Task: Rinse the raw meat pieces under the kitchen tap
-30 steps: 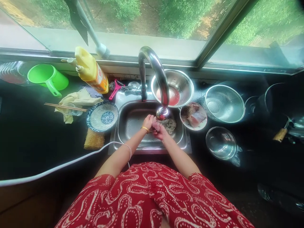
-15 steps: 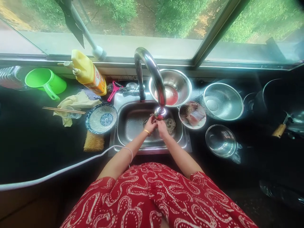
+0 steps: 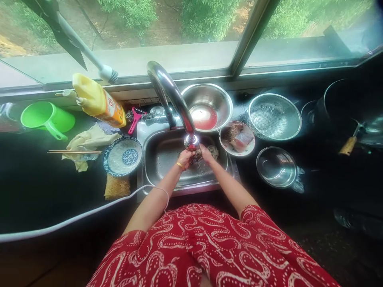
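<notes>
My left hand (image 3: 186,158), with a yellow band at its wrist, is curled under the tap's spout (image 3: 191,140) in the steel sink (image 3: 158,167). Facing it from the right, my right hand (image 3: 206,153) also has its fingers bent inward. Between the two hands shows a mottled grey-brown thing (image 3: 196,156); its kind is unclear and the fingertips are partly hidden. Beside my right hand a pale, crumpled clump (image 3: 213,152) lies in the sink. Just right of the sink, a plate (image 3: 252,148) holds raw fish pieces (image 3: 241,139).
Behind the sink stands a steel bowl (image 3: 226,99) of reddish liquid. A colander (image 3: 275,115) and glass bowl (image 3: 277,167) are on the right. A patterned bowl (image 3: 122,155), sponge (image 3: 117,187), chopsticks (image 3: 74,152), yellow bottle (image 3: 100,103) and green cup (image 3: 49,117) stand left. A white cable (image 3: 74,218) crosses my left arm.
My hands have parted slightly, and the mottled thing now shows between them. The camera view has shifted, so the tap and counter items sit further left.
</notes>
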Demonstrator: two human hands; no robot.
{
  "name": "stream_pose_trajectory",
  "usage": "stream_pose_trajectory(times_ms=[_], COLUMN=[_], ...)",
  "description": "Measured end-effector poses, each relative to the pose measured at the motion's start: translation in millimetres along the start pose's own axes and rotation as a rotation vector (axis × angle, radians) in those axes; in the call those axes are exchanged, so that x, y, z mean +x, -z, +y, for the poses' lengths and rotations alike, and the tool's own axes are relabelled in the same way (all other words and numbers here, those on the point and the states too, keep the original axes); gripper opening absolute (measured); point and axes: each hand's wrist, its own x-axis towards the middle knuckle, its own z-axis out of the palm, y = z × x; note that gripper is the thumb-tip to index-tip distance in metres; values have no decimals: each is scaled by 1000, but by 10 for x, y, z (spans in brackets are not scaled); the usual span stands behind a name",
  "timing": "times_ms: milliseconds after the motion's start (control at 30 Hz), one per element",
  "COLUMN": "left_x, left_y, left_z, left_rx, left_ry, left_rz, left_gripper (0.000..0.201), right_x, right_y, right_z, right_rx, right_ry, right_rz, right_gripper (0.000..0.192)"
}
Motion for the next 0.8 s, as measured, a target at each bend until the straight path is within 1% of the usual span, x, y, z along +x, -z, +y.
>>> stream_pose_trajectory(times_ms=[100, 133, 167, 233, 267, 333, 367, 433, 467, 500, 533, 567, 600, 633, 667, 700, 733, 767, 800], left_x=[-45, -40, -27, 12, 30, 47, 44, 17, 0, -15, -24, -24, -16, 1, 24, 49, 72, 88, 94], left_y=[-53, -68, -78, -68, -48, 13, 49, 116, 142, 160, 169, 170, 165, 154, 140, 124, 107, 90, 73], left_z=[166, 200, 215, 184, 140, 24, -35, -119, -137, -138, -124, -100, -70, -42, -18, -2, 4, 1, -10], left_rx=[-24, -32, -32, 6, 47, 155, 205, 277, 304, 339, 391, 461, 541, 611, 650, 644, 592, 507, 414], left_ry=[0, -20, -40, -64, -68, -72, -79, -102, -115, -126, -132, -134, -128, -118, -109, -98, -82, -62, -43], left_rz=[-32, -24, -5, 63, 104, 142, 127, 58, 36, 38, 73, 140, 226, 318, 406, 483, 541, 575, 583], left_gripper=[45, 43, 41, 40, 40, 44, 47, 57, 60, 60, 54, 43, 31, 23, 22, 24, 26, 26, 27], right_x=[-57, -111, -169, -270, -300, -312, -297, -247, -223, -205, -196, -196, -204, -218, -233, -247, -257, -261, -260], right_y=[88, 83, 63, -12, -58, -142, -174, -209, -216, -220, -225, -235, -250, -272, -299, -329, -357, -381, -396], right_z=[78, 87, 80, 22, -24, -124, -167, -227, -242, -249, -249, -245, -239, -233, -227, -221, -217, -213, -211], right_rx=[348, 432, 494, 630, 715, 857, 890, 889, 873, 844, 804, 757, 711, 673, 651, 649, 671, 713, 771], right_ry=[-396, -482, -512, -490, -476, -456, -449, -407, -381, -361, -344, -330, -316, -300, -279, -263, -266, -292, -335], right_rz=[-54, -66, -70, -66, -57, -3, 36, 122, 158, 185, 201, 207, 206, 202, 203, 209, 223, 241, 255], right_gripper=[29, 31, 35, 41, 37, 18, 12, 22, 26, 27, 24, 20, 16, 13, 12, 11, 10, 10, 10])
